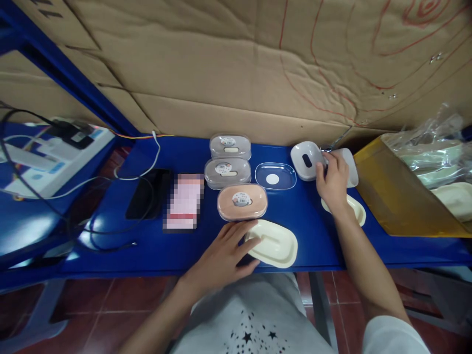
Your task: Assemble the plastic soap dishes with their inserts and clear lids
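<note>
At the table's front edge lies a cream oval plastic dish with a raised rim and a ridge in its middle. My left hand grips its left end, one finger over the rim and the thumb at the front. My right hand is at the back right with curled fingers. It sits between a light grey oval container with a dark slot and another grey piece. What its fingertips hold, if anything, is hidden. Another cream dish lies partly under my right wrist.
Left of the dish stand a peach lidded box, two grey lidded boxes and a clear lid. Further left are a phone, a dark device, cables and a power strip. A cardboard box holds wrapped dishes.
</note>
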`<state>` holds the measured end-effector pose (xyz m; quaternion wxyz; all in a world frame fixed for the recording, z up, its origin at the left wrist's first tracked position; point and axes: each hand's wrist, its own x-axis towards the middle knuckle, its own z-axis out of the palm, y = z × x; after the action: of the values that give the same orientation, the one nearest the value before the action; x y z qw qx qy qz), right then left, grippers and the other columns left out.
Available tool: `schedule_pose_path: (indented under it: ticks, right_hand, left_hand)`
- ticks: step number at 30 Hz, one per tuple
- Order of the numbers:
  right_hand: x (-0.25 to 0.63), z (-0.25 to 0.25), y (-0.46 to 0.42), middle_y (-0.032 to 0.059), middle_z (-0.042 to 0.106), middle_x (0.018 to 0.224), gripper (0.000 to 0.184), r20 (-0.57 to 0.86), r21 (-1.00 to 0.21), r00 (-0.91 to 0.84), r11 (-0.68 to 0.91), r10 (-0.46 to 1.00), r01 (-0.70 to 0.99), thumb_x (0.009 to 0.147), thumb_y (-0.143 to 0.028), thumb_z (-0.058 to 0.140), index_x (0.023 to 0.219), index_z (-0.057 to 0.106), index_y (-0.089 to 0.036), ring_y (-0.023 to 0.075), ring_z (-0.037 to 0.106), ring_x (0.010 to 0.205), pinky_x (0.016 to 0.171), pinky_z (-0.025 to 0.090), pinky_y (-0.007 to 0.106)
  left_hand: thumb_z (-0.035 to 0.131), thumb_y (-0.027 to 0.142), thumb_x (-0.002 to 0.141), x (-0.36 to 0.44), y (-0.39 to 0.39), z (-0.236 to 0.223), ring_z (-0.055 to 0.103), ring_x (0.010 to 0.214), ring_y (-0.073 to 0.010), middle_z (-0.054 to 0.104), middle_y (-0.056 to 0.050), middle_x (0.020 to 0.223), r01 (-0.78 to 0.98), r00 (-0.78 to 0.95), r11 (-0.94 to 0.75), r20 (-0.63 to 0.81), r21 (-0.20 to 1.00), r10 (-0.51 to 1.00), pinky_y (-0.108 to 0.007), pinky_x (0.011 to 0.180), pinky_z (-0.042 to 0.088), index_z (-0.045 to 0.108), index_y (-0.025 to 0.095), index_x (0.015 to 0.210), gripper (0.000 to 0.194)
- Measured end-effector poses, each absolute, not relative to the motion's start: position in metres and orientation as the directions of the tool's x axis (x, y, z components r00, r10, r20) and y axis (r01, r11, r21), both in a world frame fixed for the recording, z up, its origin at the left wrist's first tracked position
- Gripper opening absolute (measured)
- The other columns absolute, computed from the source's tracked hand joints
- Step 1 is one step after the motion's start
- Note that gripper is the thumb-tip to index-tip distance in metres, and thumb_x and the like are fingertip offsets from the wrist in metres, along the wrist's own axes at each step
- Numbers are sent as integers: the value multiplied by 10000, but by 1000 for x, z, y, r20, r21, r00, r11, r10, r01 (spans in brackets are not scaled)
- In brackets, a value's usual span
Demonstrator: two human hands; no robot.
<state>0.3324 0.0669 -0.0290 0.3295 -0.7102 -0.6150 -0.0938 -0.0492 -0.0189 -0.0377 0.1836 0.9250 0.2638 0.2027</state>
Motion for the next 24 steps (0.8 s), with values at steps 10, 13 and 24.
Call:
schedule_pose_path:
  ticks: [10, 13, 24]
  right_hand:
    - [276, -24, 49, 122, 619, 1590, 415, 246, -165, -407, 452, 880, 877, 1115, -447, 504, 1467, 643, -278, 350, 496, 1524, 1259, 287, 620]
    - [271, -32, 49, 116, 696, 1498, 362, 179, -196, -464, 494, 867, 847, 1100, -432, 559, 1396, 695, -274, 335, 580, 1447, 1251, 286, 632]
    - [280, -15, 43, 62, 815, 1143, 188, 172, -311, -511, 539, 842, 783, 1070, -390, 638, 1109, 776, -270, 271, 738, 1114, 1089, 444, 491]
  left_hand:
    - [798, 455, 958, -50, -20, -42, 595, 1300, -335, 620, -141, 1403, 457, 753, -785, 288, 419, 592, -547, 1148, 485, 607, 216, 1405, 542]
    - [785, 496, 967, -50, -19, -43, 589, 1299, -335, 621, -134, 1398, 456, 755, -784, 283, 421, 591, -552, 1151, 477, 591, 237, 1438, 571]
    - [822, 569, 925, -50, -19, -43, 583, 1267, -345, 617, -142, 1359, 443, 769, -797, 284, 410, 573, -554, 1123, 495, 584, 220, 1452, 675]
